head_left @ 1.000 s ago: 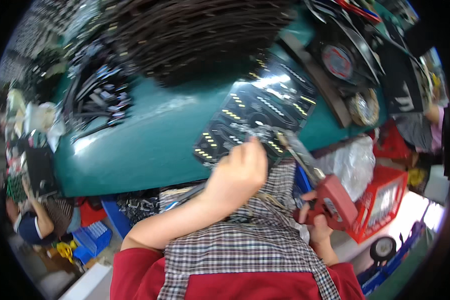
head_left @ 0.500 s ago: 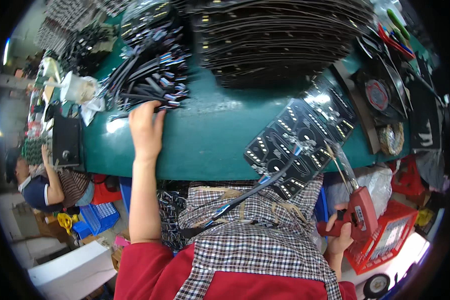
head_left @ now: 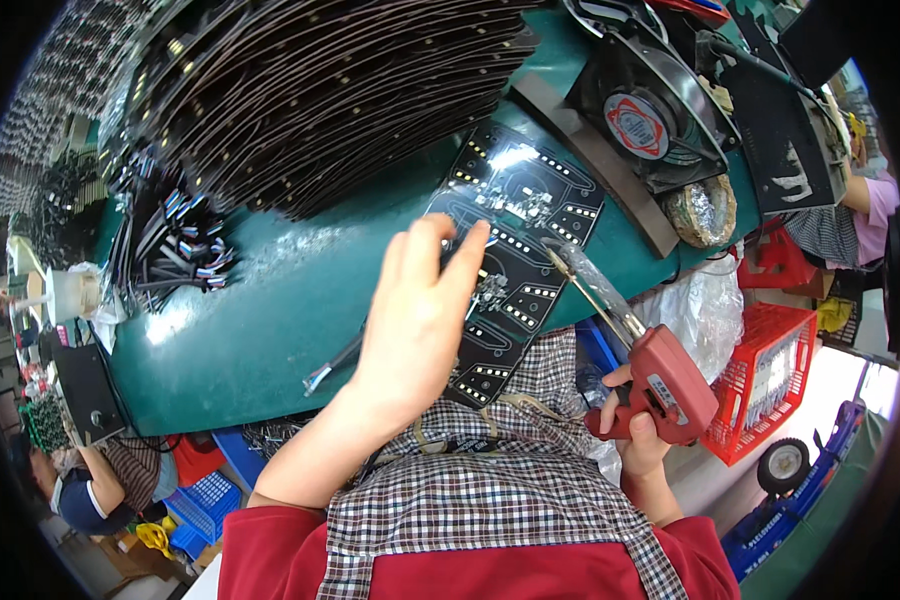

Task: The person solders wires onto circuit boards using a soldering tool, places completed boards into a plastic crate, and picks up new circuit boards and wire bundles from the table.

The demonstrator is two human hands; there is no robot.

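My left hand (head_left: 410, 315) is over a black circuit board panel (head_left: 515, 290) with rows of small pale LEDs. Its thumb and forefinger close on a short black-sleeved cable (head_left: 342, 358); one end with bare coloured wires sticks out on the left, and the middle is hidden under the hand. My right hand (head_left: 635, 430) grips a red soldering gun (head_left: 670, 388) by its handle. The gun's metal tip lies close to the panel's right edge, beside the left fingertips. A second panel section (head_left: 540, 180) adjoins at the far side.
A tall stack of black panels (head_left: 320, 110) fills the far side, with a pile of cables (head_left: 180, 240) left of it. A dark bar (head_left: 600, 165), a fan (head_left: 635, 125) and a wrapped roll (head_left: 700, 212) stand at right. A red crate (head_left: 760, 385) is beside me; other people sit nearby.
My left hand has moved from the cable pile to the panel, bringing a cable. The view has swung right. My right hand keeps the soldering gun, tip near the panel.
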